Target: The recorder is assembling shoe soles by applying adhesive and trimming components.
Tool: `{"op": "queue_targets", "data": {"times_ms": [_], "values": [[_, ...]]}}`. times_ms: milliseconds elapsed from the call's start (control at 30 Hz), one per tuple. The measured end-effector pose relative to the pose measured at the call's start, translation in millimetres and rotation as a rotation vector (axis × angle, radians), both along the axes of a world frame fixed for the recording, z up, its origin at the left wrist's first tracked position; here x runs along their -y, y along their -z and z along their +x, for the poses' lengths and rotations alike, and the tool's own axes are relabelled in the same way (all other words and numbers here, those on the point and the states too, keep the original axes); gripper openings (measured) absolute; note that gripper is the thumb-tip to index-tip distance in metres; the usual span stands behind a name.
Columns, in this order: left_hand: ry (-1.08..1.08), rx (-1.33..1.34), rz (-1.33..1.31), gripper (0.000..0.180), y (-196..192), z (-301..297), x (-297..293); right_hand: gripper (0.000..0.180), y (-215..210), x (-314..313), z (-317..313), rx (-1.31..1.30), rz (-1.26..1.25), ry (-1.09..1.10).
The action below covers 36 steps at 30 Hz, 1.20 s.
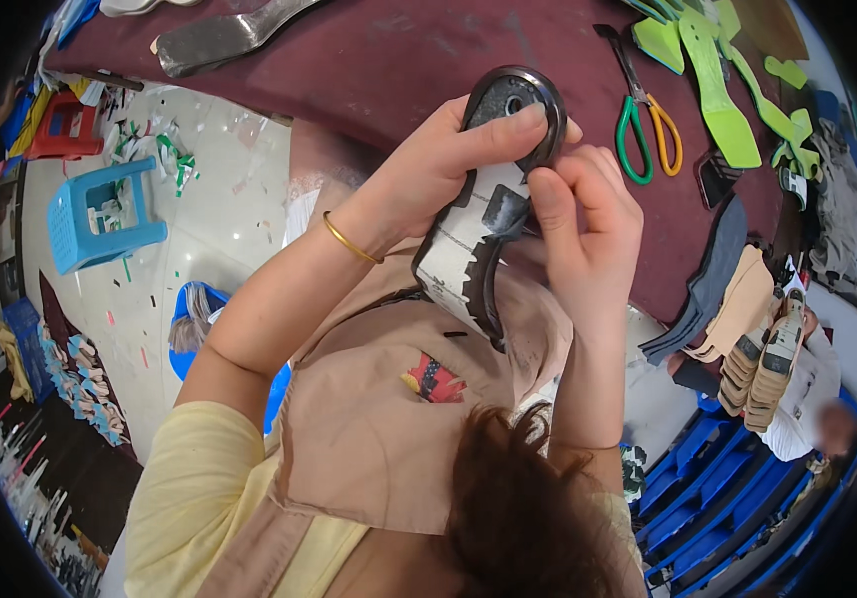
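Note:
A shoe insole [448,249] with a white board face and a dark edge strip is held up above the edge of the maroon table. My left hand [443,154] wraps round its rounded dark heel end, with the thumb pressed on the top near a small hole. At the insole's right edge, my right hand [593,204] is closed, thumb and fingers pinched together by a dark patch on the board. What lies in that pinch is too small to make out. Along the insole's lower right side the dark strip has a jagged, notched edge.
On the maroon table [368,60] lie scissors [638,115] with green and orange handles, a metal shoehorn-shaped tool [219,45], and several lime-green cut pieces [712,90]. Stacked dark and beige insoles [732,289] sit at the right. A blue stool [74,224] stands left; another person [812,389] is at lower right.

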<state>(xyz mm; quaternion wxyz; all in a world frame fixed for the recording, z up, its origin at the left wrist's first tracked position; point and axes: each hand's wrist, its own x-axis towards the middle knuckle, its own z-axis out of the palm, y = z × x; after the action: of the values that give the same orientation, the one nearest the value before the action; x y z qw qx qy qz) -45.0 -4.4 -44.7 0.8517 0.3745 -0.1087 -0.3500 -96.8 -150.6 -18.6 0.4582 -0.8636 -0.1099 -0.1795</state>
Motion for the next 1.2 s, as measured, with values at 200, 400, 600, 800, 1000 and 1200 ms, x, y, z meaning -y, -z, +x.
{"op": "queue_targets", "data": {"times_ms": [200, 400, 600, 800, 1000, 1200], "values": [[-0.035, 0.181, 0.175, 0.052, 29.6, 1.0, 16.2, 0.026, -1.9, -5.0, 1.4, -0.005, -0.062, 0.124], [-0.050, 0.171, 0.402, 0.070, 25.6, -3.0, 18.7, 0.019, 21.1, -3.5, 4.8, 0.041, -0.062, 0.179], [0.051, 0.104, 0.251, 0.061, 7.4, -9.5, 9.7, 0.030, 16.7, 15.5, 4.8, -0.274, 0.698, 0.203], [-0.092, 0.379, 0.473, 0.037, 23.3, -9.0, 18.1, 0.031, 28.2, 14.5, 6.5, -0.322, 0.092, 0.199], [0.143, 0.033, 0.184, 0.051, -0.4, -10.5, 15.2, 0.029, 6.0, 42.2, 8.4, -0.603, 0.502, -0.103], [0.158, 0.023, 0.253, 0.047, 7.3, -8.3, 16.6, 0.029, 5.4, 40.4, 12.5, -0.673, 0.138, -0.117]]}}
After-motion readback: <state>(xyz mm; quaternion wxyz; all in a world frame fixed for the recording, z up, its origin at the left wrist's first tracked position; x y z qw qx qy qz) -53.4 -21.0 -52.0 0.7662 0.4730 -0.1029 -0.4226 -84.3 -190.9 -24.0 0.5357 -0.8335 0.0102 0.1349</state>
